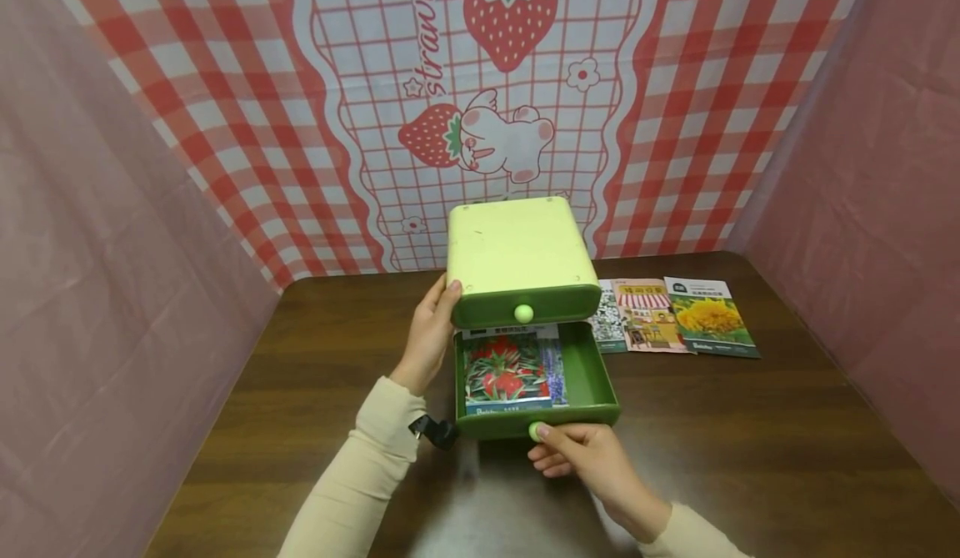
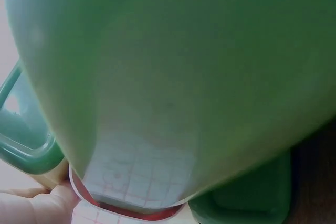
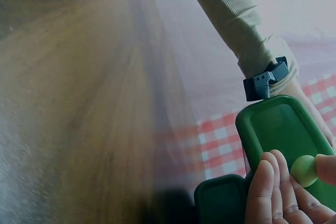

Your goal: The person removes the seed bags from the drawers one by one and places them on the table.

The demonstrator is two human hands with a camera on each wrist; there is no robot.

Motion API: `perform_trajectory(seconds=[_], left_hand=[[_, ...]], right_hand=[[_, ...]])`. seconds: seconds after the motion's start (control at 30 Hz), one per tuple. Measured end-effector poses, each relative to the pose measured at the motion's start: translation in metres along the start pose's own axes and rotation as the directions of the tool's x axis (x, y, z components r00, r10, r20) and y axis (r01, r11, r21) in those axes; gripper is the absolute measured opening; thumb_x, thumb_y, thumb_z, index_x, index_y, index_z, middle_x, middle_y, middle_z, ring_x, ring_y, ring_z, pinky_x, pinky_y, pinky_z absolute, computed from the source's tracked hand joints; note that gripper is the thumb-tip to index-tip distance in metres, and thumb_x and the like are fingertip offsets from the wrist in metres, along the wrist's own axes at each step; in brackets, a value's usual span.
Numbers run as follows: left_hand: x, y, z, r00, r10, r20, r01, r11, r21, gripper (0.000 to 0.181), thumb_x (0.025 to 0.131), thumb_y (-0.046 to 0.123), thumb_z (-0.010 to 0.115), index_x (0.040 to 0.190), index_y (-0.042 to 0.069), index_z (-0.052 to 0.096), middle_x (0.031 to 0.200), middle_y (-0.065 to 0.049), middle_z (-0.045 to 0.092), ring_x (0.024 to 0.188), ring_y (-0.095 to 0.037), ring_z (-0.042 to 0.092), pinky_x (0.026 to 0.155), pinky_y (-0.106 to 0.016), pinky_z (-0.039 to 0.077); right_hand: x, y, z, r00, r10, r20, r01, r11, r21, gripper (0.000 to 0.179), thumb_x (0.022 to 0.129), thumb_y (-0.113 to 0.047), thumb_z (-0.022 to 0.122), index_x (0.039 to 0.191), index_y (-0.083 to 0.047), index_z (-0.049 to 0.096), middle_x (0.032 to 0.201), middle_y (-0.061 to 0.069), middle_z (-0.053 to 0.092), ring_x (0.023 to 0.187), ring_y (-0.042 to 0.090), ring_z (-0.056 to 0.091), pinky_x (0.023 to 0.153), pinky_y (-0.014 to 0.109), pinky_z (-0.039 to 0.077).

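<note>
A small two-drawer box [image 1: 521,241] with a pale yellow-green top and dark green fronts stands on the table. Its upper drawer is closed, with a round light green knob [image 1: 524,314]. The lower drawer [image 1: 592,414] is pulled out. Inside lies a seed packet [image 1: 504,370] with red flowers, partly covering a packet with purple flowers [image 1: 556,374]. My left hand [image 1: 427,337] rests against the box's left side near the front corner, its fingers mostly straight. With thumb and fingers, my right hand [image 1: 596,462] pinches the lower drawer's knob [image 3: 303,171].
Right of the box, a white-flower packet [image 1: 609,324], a pink illustrated packet [image 1: 648,316] and a yellow-flower packet [image 1: 711,316] lie overlapping on the brown wooden table [image 1: 787,458]. A red-checked strawberry cloth [image 1: 510,124] hangs behind; pink cloths [image 1: 112,208] hang at the sides.
</note>
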State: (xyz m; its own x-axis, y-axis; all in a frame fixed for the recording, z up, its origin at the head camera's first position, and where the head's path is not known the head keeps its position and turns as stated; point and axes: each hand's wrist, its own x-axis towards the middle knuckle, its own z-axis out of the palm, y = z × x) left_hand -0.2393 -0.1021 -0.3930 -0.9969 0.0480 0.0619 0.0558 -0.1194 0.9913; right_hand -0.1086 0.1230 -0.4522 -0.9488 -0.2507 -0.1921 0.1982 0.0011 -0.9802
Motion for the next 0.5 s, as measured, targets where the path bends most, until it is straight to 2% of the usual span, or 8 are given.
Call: perform_trajectory(seconds=[0.3, 0.5], left_hand=[[0.001, -0.001, -0.001, 1.000, 0.011, 0.029, -0.010, 0.999, -0.045, 0.061, 0.101, 0.040, 0.049, 0.154, 0.014, 0.031, 0.135, -0.016, 0.055, 0.091, -0.007, 0.062, 0.079, -0.025, 0.051], [0.000, -0.001, -0.002, 0.999, 0.014, 0.036, -0.012, 0.999, -0.042, 0.061, 0.102, 0.040, 0.049, 0.154, 0.016, 0.031, 0.136, -0.015, 0.055, 0.092, -0.007, 0.062, 0.079, -0.025, 0.050]], right_hand=[[-0.005, 0.009, 0.001, 1.000, 0.016, 0.002, -0.016, 1.000, 0.009, 0.045, 0.095, -0.021, 0.063, 0.109, 0.022, 0.062, 0.086, 0.019, 0.075, 0.073, 0.016, 0.073, 0.071, 0.035, 0.061], [-0.009, 0.015, 0.003, 1.000, 0.028, 0.008, -0.028, 1.000, 0.011, 0.047, 0.094, -0.022, 0.065, 0.109, 0.022, 0.061, 0.086, 0.017, 0.075, 0.073, 0.017, 0.073, 0.072, 0.038, 0.061]])
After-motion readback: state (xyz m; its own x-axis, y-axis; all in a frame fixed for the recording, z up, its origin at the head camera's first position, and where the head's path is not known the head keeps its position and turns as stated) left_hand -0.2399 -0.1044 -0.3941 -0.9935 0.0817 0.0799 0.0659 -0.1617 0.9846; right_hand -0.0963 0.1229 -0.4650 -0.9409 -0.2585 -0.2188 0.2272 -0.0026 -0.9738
